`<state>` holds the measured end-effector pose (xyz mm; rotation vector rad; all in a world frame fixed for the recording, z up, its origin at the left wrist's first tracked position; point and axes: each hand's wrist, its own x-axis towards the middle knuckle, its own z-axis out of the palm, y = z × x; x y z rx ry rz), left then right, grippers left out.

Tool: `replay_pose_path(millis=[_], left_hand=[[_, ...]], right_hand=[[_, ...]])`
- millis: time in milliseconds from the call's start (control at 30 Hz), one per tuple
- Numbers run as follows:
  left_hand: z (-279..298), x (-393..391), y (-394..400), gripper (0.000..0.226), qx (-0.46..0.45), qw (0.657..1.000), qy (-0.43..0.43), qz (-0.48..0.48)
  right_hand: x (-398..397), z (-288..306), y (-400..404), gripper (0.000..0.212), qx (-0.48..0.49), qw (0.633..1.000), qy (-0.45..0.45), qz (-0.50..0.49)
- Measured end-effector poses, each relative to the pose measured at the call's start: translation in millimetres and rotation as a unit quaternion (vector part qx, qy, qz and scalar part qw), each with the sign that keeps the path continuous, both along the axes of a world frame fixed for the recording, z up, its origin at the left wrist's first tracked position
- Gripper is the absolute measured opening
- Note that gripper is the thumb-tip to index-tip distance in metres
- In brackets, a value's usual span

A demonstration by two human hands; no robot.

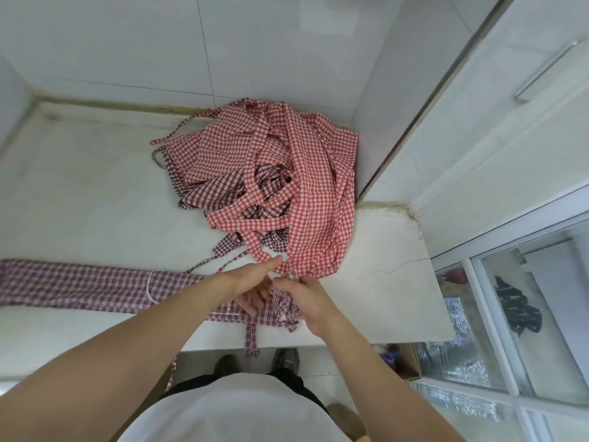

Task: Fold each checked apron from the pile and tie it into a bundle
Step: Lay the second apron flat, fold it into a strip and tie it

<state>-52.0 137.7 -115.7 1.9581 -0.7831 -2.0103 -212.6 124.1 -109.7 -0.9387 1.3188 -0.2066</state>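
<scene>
A purple checked apron [79, 283], folded into a long strip, lies along the front of the white counter [382, 250]. Its right end is bunched under my hands. My left hand [251, 282] lies flat on that end, fingers straight, thumb up. Just to its right, my right hand [306, 298] grips a gathered wad of the purple cloth. One strap [251, 336] hangs over the counter's front edge. Behind my hands lies the pile of red and purple checked aprons [271, 173] with tangled straps.
Tiled walls close the counter at the back and back right. A glass partition [510, 282] stands at the right. On the floor below are a cardboard box [408, 362] and my shoes [287, 360].
</scene>
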Motion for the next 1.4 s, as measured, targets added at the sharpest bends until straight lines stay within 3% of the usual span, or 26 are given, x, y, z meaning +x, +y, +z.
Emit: replay_pose_path(millis=[100, 167, 233, 300, 367, 467, 533, 600, 733, 867, 1000, 1200, 1400], left_hand=[[4.2, 7.9, 2.7, 0.080, -0.008, 0.998, -0.062, -0.028], [7.7, 14.0, 7.6, 0.082, -0.016, 0.997, -0.063, -0.045], [5.8, 20.3, 13.7, 0.062, -0.037, 0.998, -0.051, -0.028], [0.5, 26.6, 19.2, 0.040, -0.044, 0.998, -0.052, 0.002], [-7.3, 32.2, 21.8, 0.040, -0.049, 0.993, -0.108, -0.016], [-8.8, 35.0, 26.3, 0.038, -0.065, 0.971, -0.212, -0.087], [-11.2, 36.0, 27.6, 0.047, -0.060, 0.968, -0.227, -0.091], [-15.7, 38.5, 28.7, 0.049, -0.062, 0.964, -0.246, -0.085], [-20.4, 45.4, 31.7, 0.042, -0.118, 0.925, -0.338, -0.126], [-28.0, 50.1, 35.6, 0.048, -0.171, 0.860, -0.428, -0.217], [-35.4, 52.2, 35.5, 0.049, -0.206, 0.850, -0.376, -0.306], [-36.3, 55.9, 29.8, 0.055, -0.205, 0.847, -0.359, -0.333], [-25.9, 53.0, 21.6, 0.044, -0.234, 0.882, -0.287, -0.292]], right_hand=[[9.9, -2.5, 6.6, 0.036, 0.011, 1.000, -0.017, -0.011], [13.9, -1.3, 8.9, 0.025, 0.032, 0.998, -0.054, -0.018], [16.5, -3.9, 12.8, 0.016, 0.027, 0.996, -0.079, -0.016], [16.3, -9.4, 16.3, 0.022, 0.029, 0.995, -0.091, -0.042], [13.2, -15.5, 17.2, 0.030, 0.035, 0.993, -0.091, -0.060], [3.9, -26.5, 17.4, 0.029, -0.017, 0.997, -0.021, -0.068], [-3.4, -35.0, 18.2, 0.022, -0.111, 0.988, 0.089, -0.053], [-7.4, -41.0, 20.1, 0.032, -0.155, 0.975, 0.159, -0.018], [-4.6, -49.6, 25.1, 0.057, -0.083, 0.986, 0.147, -0.004], [-0.7, -55.5, 23.9, 0.042, -0.109, 0.977, 0.181, 0.033], [2.2, -55.4, 21.6, 0.028, -0.101, 0.981, 0.158, 0.037], [-5.1, -43.3, 13.4, 0.026, -0.077, 0.994, 0.071, -0.029], [-14.8, -19.1, -3.9, 0.024, -0.033, 0.990, -0.123, -0.057]])
